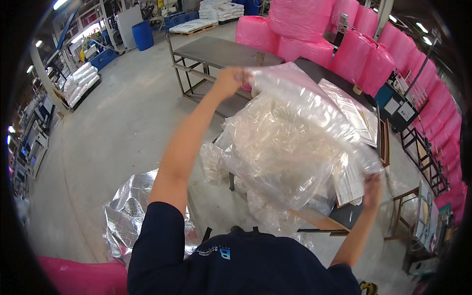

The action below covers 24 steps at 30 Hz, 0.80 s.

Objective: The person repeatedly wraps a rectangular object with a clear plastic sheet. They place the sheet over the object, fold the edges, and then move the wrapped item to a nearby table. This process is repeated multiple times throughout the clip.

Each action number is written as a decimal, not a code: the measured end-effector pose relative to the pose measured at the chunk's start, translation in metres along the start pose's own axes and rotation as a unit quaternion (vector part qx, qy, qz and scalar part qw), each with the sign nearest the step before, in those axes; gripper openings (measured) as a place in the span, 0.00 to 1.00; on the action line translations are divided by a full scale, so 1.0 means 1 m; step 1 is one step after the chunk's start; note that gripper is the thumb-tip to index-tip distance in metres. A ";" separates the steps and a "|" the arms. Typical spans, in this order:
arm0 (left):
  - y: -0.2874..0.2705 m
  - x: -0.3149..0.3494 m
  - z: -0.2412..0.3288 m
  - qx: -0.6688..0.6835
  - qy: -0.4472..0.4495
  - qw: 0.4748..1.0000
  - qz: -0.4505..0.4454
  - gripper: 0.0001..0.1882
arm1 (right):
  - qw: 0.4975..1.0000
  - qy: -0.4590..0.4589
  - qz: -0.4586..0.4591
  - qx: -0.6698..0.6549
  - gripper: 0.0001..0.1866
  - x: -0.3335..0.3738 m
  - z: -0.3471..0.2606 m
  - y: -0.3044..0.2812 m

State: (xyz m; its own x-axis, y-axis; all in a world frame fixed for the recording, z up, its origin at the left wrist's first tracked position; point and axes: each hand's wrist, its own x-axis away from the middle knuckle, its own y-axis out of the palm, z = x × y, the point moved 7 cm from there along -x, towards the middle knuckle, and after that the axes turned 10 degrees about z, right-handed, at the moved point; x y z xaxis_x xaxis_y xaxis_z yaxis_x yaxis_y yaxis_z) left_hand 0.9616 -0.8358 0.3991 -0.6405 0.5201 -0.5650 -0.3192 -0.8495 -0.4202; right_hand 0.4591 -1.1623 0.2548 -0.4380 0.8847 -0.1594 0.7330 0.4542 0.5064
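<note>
Both arms are spread wide over a dark worktable, and a clear plastic sheet is stretched between my hands. My left hand is raised at the far side, its fingers closed on one corner of the sheet. Nearer and to the right, my right hand is blurred but closed at the sheet's other end. Under the sheet lies a big crumpled heap of clear plastic film, spilling over the table's near left edge. A printed paper lies beside the heap, close to my right hand.
Silvery foil packs and a tape roll lie on the table's far right. A grey metal bench stands beyond. Silver bubble foil is on the floor at left. Pink-wrapped bales are stacked behind; a blue barrel stands far left.
</note>
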 end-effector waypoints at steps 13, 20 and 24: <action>-0.086 0.369 -0.199 -0.206 -0.213 0.955 0.037 0.21 | 0.670 0.031 0.328 0.665 0.29 0.107 0.153 0.012; -0.085 0.871 -0.179 -0.217 -0.731 0.645 0.056 0.22 | 0.351 -0.241 -0.077 0.901 0.31 0.152 0.238 0.165; -0.070 0.965 -0.129 -0.089 -0.831 0.545 0.065 0.26 | 0.375 -0.201 -0.194 0.884 0.33 0.269 0.308 0.262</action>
State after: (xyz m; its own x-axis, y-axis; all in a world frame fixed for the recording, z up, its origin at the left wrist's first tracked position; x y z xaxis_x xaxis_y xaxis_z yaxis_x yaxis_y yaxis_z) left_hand 0.4560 -0.2635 -0.2081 -0.4441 -0.4692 0.7633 -0.2171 -0.7702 -0.5997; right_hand 0.6930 -0.7730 0.0835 -0.8364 0.4996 -0.2255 0.0095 -0.3981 -0.9173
